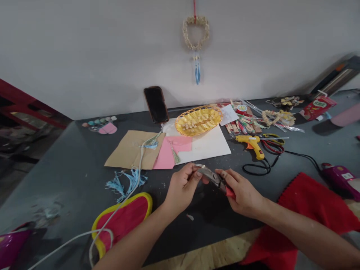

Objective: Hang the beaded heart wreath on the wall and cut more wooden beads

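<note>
My right hand [244, 193] is wrapped around the red-handled pliers [213, 177], whose metal jaws point up and left. At the jaw tips, my left hand [181, 187] pinches a small pale piece [200, 165], partly covered by the fingers; its kind is too small to tell. Both hands are held above the dark tabletop. Beyond them a yellow woven basket [182, 120] with small pale pieces in it stands on a white sheet [212, 144]. On the table beneath the hands lies a small whitish scrap [190, 217].
A yellow glue gun [250, 142] with a looped black cord [254, 173] lies right. Blue tassels [118, 184], brown paper [129, 152] and a white cable [139, 165] are left. A phone [156, 105] leans against the wall; red cloth [315, 202] covers the right front.
</note>
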Action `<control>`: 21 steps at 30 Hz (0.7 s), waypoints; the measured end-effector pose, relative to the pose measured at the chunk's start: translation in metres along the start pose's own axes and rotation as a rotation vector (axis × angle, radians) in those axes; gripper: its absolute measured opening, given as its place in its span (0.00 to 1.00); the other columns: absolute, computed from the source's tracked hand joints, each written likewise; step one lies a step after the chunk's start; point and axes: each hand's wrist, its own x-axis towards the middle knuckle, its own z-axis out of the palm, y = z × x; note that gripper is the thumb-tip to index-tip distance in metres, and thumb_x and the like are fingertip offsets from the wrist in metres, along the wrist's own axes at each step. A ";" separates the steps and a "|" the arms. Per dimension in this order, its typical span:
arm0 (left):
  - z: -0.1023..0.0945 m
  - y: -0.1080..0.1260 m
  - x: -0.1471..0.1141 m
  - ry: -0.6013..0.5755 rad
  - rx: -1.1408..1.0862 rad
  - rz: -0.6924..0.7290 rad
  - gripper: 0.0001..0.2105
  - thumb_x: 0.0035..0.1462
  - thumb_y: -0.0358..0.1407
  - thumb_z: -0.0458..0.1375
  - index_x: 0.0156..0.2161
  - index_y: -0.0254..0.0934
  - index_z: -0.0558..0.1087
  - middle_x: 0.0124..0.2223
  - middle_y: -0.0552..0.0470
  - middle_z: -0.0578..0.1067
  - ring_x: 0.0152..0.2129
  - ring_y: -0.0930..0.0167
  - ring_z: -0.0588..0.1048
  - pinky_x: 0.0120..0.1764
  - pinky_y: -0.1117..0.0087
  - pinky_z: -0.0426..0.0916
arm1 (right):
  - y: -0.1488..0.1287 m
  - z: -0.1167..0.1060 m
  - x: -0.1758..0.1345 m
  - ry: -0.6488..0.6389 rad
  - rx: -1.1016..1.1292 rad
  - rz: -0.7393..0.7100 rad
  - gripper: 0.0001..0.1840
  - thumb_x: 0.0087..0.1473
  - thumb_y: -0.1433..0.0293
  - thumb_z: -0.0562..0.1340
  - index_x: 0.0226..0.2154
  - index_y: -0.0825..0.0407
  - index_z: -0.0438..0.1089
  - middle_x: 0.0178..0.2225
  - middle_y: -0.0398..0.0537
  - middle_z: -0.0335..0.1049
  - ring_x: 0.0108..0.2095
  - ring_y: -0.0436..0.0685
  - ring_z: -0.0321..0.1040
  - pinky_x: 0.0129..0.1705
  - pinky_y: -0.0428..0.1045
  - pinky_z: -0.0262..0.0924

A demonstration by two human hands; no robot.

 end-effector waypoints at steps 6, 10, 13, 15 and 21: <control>-0.006 -0.005 0.003 -0.107 -0.105 -0.094 0.10 0.61 0.40 0.52 0.34 0.36 0.71 0.28 0.52 0.77 0.17 0.77 0.62 0.22 0.75 0.55 | 0.002 0.002 0.000 -0.036 -0.043 0.007 0.39 0.46 0.79 0.55 0.62 0.54 0.50 0.59 0.59 0.60 0.58 0.64 0.59 0.59 0.62 0.60; -0.010 -0.005 0.006 -0.244 -0.337 -0.246 0.12 0.58 0.43 0.56 0.34 0.35 0.68 0.25 0.52 0.76 0.13 0.80 0.52 0.18 0.75 0.45 | 0.002 -0.002 0.001 -0.050 -0.035 -0.003 0.40 0.46 0.79 0.55 0.63 0.54 0.49 0.59 0.59 0.60 0.57 0.65 0.59 0.58 0.64 0.60; -0.012 -0.003 0.007 -0.320 -0.446 -0.328 0.15 0.55 0.46 0.59 0.33 0.34 0.67 0.23 0.52 0.75 0.11 0.82 0.49 0.17 0.75 0.39 | 0.001 -0.003 0.001 -0.050 -0.020 -0.019 0.40 0.45 0.80 0.56 0.62 0.55 0.51 0.56 0.59 0.63 0.55 0.65 0.61 0.57 0.63 0.61; -0.013 -0.002 0.007 -0.344 -0.475 -0.352 0.16 0.53 0.47 0.60 0.33 0.34 0.67 0.22 0.51 0.75 0.11 0.83 0.48 0.17 0.75 0.38 | 0.000 -0.003 0.001 -0.042 -0.005 -0.031 0.41 0.43 0.80 0.56 0.61 0.56 0.52 0.54 0.60 0.64 0.54 0.63 0.62 0.56 0.61 0.62; -0.007 -0.005 0.007 -0.288 -0.452 -0.319 0.16 0.55 0.47 0.60 0.34 0.33 0.68 0.24 0.52 0.75 0.12 0.83 0.51 0.17 0.76 0.41 | -0.001 -0.002 0.000 -0.060 0.004 0.012 0.34 0.44 0.80 0.55 0.56 0.56 0.59 0.50 0.58 0.68 0.49 0.61 0.68 0.51 0.56 0.68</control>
